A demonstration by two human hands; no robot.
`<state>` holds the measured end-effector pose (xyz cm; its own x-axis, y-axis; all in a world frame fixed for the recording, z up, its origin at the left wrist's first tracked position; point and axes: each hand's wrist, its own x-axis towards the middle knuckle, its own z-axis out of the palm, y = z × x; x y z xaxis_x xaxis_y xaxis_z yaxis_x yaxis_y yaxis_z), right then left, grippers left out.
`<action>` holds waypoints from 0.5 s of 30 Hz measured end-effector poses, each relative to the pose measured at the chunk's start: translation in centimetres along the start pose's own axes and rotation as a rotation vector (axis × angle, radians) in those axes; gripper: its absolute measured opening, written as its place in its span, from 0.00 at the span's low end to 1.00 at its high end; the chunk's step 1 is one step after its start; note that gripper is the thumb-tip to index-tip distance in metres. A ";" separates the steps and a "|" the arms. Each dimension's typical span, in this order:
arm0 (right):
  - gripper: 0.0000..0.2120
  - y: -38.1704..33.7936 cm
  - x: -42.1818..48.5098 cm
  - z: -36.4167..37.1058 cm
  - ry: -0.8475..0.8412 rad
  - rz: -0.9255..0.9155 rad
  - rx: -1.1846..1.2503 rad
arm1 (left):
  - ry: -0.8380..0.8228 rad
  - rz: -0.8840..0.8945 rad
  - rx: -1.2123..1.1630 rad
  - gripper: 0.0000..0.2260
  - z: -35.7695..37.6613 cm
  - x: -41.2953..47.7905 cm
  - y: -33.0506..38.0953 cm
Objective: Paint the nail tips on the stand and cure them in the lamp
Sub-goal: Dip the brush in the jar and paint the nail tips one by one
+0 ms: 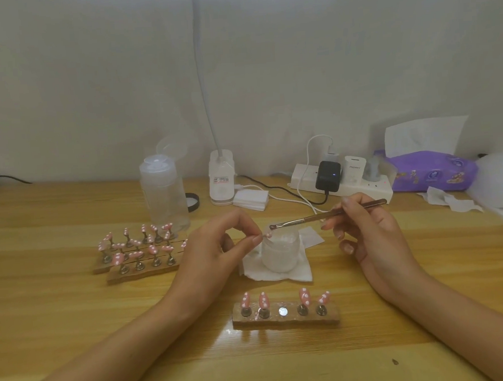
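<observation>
Head view: wood-grain table. The near stand, a rough brown slab at 6 o'clock from the frosted round cup, carries four glossy pink, white-dotted, almond-shaped nail tips on metal posts. Its middle seat is a bare shiny disc. The cup sits on a creased white tissue; its contents are not discernible.

Two far stands at 9 o'clock are crowded with tips that blur together. A clear plastic bottle stands at 10 o'clock.

Left hand: thumb and forefinger curled, pinching one pink held tip over the cup's 11 o'clock rim. Its post is hidden.

Right hand: fingers curled round a slim brown brush, its bristle end just beside the held tip. Contact cannot be judged.
</observation>
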<state>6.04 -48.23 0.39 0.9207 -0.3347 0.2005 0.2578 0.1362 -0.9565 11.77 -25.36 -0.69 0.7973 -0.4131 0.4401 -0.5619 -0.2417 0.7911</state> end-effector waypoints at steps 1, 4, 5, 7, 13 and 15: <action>0.10 0.0 0.0 0.0 -0.013 -0.010 0.001 | 0.000 0.000 -0.005 0.05 0.0 0.0 0.0; 0.10 0.1 -0.2 0.2 -0.055 -0.022 -0.045 | 0.002 -0.001 -0.013 0.05 0.0 0.0 0.0; 0.10 0.1 -0.1 0.2 -0.039 -0.019 -0.045 | 0.004 -0.001 -0.009 0.05 0.0 -0.1 0.0; 0.11 0.1 0.0 0.0 0.000 -0.014 -0.012 | 0.003 -0.002 -0.004 0.05 0.0 -0.1 0.0; 0.09 0.3 0.0 0.0 -0.027 -0.018 -0.040 | 0.002 -0.008 0.010 0.05 0.0 0.0 0.0; 0.08 0.3 0.1 -0.1 0.017 -0.013 -0.017 | 0.004 -0.018 0.013 0.05 0.0 -0.1 0.1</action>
<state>6.20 -48.37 0.14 0.9123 -0.3519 0.2096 0.2645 0.1156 -0.9574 11.66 -25.34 -0.65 0.8084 -0.4048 0.4274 -0.5500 -0.2607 0.7934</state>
